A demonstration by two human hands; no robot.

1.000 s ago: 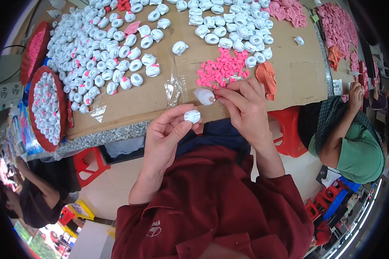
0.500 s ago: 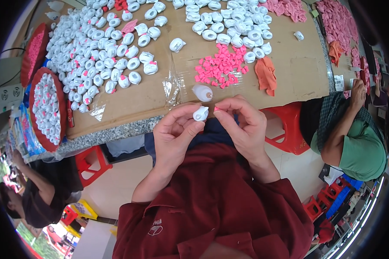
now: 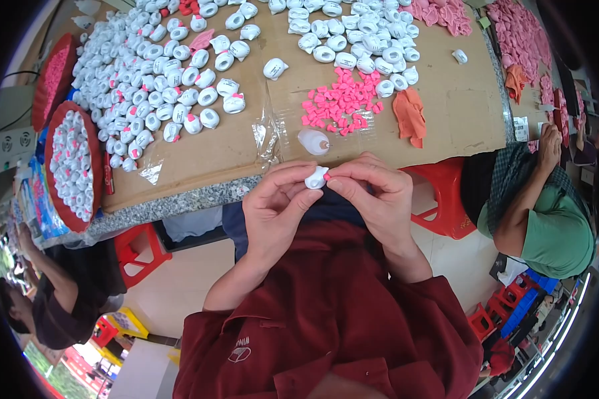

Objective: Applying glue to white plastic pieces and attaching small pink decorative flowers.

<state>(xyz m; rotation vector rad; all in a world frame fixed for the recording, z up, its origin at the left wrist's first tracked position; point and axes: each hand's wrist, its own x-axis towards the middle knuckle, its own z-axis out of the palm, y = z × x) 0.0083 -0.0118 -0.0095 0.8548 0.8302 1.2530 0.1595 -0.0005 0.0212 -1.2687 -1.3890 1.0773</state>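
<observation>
Between thumb and fingers, my left hand (image 3: 279, 206) pinches a small white cat-head-shaped piece (image 3: 315, 177). My right hand (image 3: 374, 196) holds a tiny pink bow-like piece (image 3: 326, 177) in its fingertips, against the right side of the white piece. Just beyond my hands a small translucent bottle with a brownish tip (image 3: 313, 142) lies on the cardboard-covered table (image 3: 226, 149). Behind it is a heap of loose pink pieces (image 3: 339, 100). An orange cloth (image 3: 409, 116) lies to their right.
Many white pieces (image 3: 146, 86) cover the table's left, some with pink bits; more (image 3: 366, 33) lie at the back. Red trays (image 3: 94, 166) stand at the left edge. Coworkers sit at left (image 3: 53, 292) and right (image 3: 546, 213). A red stool (image 3: 446, 199) is beside me.
My hands have come together. The pink piece, held apart before, now touches the white piece, which has turned a little in my left fingers.
</observation>
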